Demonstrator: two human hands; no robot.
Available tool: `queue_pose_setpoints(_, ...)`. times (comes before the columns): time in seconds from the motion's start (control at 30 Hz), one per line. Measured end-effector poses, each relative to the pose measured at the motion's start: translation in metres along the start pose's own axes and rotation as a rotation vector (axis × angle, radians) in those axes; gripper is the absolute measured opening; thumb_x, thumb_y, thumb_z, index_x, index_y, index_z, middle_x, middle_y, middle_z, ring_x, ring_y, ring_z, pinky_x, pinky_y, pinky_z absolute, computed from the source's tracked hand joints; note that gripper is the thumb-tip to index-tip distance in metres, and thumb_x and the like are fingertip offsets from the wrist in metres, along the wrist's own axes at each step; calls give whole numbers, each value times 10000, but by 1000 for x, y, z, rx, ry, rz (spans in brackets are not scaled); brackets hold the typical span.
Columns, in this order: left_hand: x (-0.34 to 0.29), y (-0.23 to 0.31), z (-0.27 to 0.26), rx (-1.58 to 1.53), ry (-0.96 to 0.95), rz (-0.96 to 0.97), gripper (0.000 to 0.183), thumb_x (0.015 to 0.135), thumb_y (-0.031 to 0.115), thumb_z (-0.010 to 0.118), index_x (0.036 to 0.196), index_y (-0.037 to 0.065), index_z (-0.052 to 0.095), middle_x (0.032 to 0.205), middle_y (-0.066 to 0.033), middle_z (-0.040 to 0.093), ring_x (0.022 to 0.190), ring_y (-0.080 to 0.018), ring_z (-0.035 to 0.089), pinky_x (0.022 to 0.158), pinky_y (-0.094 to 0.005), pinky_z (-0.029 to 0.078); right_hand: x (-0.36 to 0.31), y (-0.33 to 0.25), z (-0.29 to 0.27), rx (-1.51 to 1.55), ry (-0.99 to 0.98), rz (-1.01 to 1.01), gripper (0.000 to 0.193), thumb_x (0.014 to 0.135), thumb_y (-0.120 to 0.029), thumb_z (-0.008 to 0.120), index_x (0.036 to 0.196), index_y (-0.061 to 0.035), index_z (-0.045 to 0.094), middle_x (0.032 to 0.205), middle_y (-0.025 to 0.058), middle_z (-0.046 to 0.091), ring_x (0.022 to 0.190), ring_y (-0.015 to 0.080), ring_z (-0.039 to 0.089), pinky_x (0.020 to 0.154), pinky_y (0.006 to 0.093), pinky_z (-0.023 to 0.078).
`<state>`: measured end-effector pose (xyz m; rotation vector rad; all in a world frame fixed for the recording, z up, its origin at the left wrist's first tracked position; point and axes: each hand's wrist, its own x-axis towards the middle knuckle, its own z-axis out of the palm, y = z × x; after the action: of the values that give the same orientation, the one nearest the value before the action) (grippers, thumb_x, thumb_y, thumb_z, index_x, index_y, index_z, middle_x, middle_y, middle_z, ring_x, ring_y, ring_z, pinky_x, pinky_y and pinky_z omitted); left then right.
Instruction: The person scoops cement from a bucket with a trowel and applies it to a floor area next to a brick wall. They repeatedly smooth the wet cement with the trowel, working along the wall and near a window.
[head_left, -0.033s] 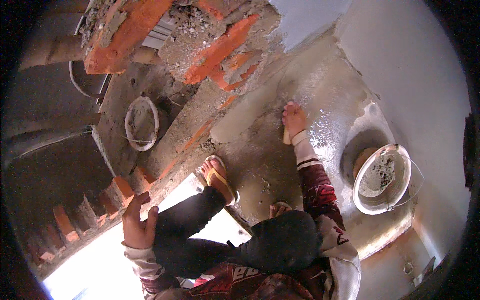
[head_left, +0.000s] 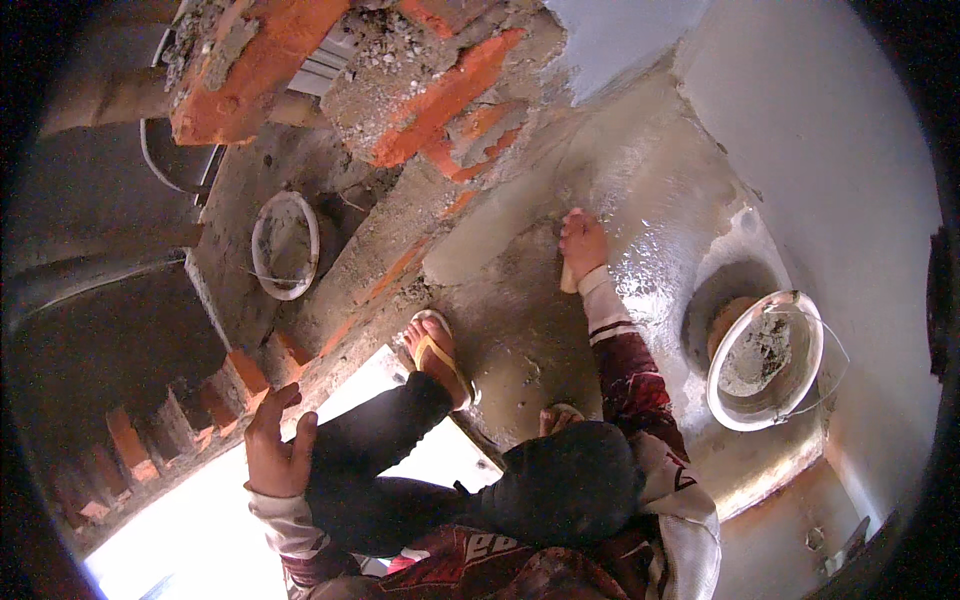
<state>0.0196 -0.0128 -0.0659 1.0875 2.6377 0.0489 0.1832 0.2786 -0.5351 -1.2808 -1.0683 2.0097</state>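
My right hand [head_left: 583, 243] is pressed to a wet, smooth grey cement surface [head_left: 520, 320], its arm stretched forward. The fingers are curled over a pale tan piece [head_left: 569, 279], whose edge shows below the palm; the rest is hidden, so I cannot tell its kind. Held up at the lower left, my left hand [head_left: 279, 440] is empty, with thumb and fingers apart. To the right of my right arm, a pale bucket [head_left: 716, 385] with a wire handle leans tilted, some grey mortar inside it.
My sandalled foot [head_left: 436, 352] rests on the cement's left edge. Broken orange bricks [head_left: 450, 95] jut out at the top. A second bucket [head_left: 312, 250] sits on a lower level at the left. A plain wall [head_left: 830, 150] rises on the right.
My right hand has shifted slightly to the left and nearer to me along the wet cement. The left hand stays where it was.
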Motion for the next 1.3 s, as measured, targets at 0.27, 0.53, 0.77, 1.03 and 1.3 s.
queue_pose_setpoints(0.27,-6,-9,2,-26,31,-42,341,847,100,685,1157,-32,629,1045,-216,689,971,-357,676,875,-414,514,-34,120,54,-251,-47,-114,262,1001,-325,529,1049,-76,597,813,33,619,658,179,596,574,331,513)
queue_pose_setpoints(0.53,-10,-5,3,-13,39,-83,333,840,95,688,1142,-35,638,1053,-215,688,986,-359,673,885,-413,511,-131,79,119,-779,-200,-104,371,1008,-382,469,998,-29,582,796,226,661,786,425,663,704,502,519)
queue_pose_setpoints(0.77,-20,-13,-2,9,16,-69,329,837,83,686,1139,-37,637,1062,-216,687,1004,-360,669,894,-413,508,-145,16,80,-398,-115,-217,395,1011,-421,485,971,-41,587,815,174,664,738,316,640,683,417,508)
queue_pose_setpoints(1.03,-19,-17,1,-71,25,-71,337,849,90,676,1155,-42,625,1039,-211,692,974,-353,677,897,-425,510,49,-114,-34,-105,284,-25,405,1003,-407,495,852,-40,571,616,29,540,459,173,526,417,326,442)
queue_pose_setpoints(1.3,-17,-23,0,-42,7,-44,338,858,103,668,1156,-50,622,1033,-227,688,975,-367,675,901,-432,508,54,-103,-31,-27,207,73,324,996,-348,487,877,-68,599,614,46,545,439,175,523,387,318,429)
